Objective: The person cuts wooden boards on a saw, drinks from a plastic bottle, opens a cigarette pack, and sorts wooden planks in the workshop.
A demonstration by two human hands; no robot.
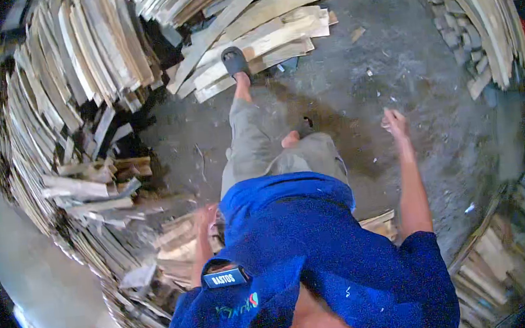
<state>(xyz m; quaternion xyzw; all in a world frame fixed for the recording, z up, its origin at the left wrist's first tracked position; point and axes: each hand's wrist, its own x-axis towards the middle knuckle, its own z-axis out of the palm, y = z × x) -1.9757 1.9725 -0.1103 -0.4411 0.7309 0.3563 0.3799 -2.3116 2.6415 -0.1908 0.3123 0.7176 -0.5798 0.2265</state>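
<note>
My right hand (396,122) hangs out to the right over the dirty floor, its fingers curled in and nothing visible in them. Close by my left hip, my left hand (206,219) is smeared by motion, so its fingers do not show clearly. Below that hand lie pale wooden boards (176,251). Ahead, my left foot wears a dark slipper (235,62) and rests at a pile of loose, flat wooden planks (269,40). The right foot (290,139) is farther back, partly hidden by the trouser leg.
Tall stacks of thin boards (75,55) curve along the left side, with broken pieces (97,186) fallen beside them. Another stack (483,22) stands at the far right, and more boards (494,268) lie at lower right. Small scraps dot the dark floor (355,79).
</note>
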